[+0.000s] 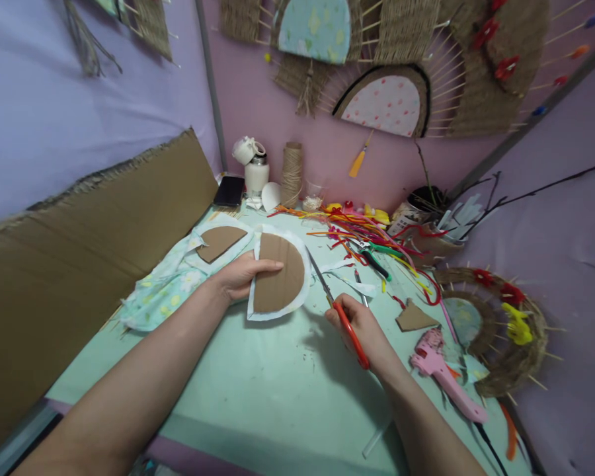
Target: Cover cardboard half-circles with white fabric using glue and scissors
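Note:
My left hand (240, 273) grips the straight side of a half-round cardboard piece (282, 281), its thumb lying on the brown face. A white-looking fabric border (306, 281) runs around that cardboard. In my right hand (359, 330) is a pair of scissors with red handles (350, 334). The scissors' blades (320, 272) point up and left, close by the curved edge of the fabric. Behind my left hand, a second half-round cardboard piece (221, 241) lies on light green patterned fabric (171, 291).
Pipe cleaners (361, 228) and green-handled pliers (374, 258) lie at the back right. A pink glue gun (449, 383) rests at right beside a woven round decoration (525, 330). A twine spool (292, 173), a white bottle (256, 177) and a phone (229, 191) are at the back.

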Tool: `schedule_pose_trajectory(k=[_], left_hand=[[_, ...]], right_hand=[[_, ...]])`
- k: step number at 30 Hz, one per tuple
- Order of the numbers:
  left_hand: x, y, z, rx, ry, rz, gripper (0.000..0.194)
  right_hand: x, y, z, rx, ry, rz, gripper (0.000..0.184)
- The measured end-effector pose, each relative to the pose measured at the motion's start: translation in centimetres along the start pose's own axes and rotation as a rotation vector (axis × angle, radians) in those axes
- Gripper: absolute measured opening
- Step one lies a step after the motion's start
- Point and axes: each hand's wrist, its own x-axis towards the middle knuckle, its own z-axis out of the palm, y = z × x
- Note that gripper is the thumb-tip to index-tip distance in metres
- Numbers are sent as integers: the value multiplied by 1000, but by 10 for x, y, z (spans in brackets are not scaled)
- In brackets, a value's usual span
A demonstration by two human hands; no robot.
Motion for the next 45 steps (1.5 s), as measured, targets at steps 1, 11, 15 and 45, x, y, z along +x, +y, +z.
schedule_pose_trajectory(k=[1,11,15,45], left_hand=[[0,0,0,-1,-3,2,32],[-1,0,-1,19,-44,-41,32],[0,-2,-2,32,-68,-62,31],[1,0,-3,-53,-36,-146,19]], right_hand=[[0,-1,0,-7,1,-6,28],[-2,-6,-1,-71,-38,0,25],[-2,-7,0,-74,-40,0,27],[-2,-10,-7,-85,-4,25,31]])
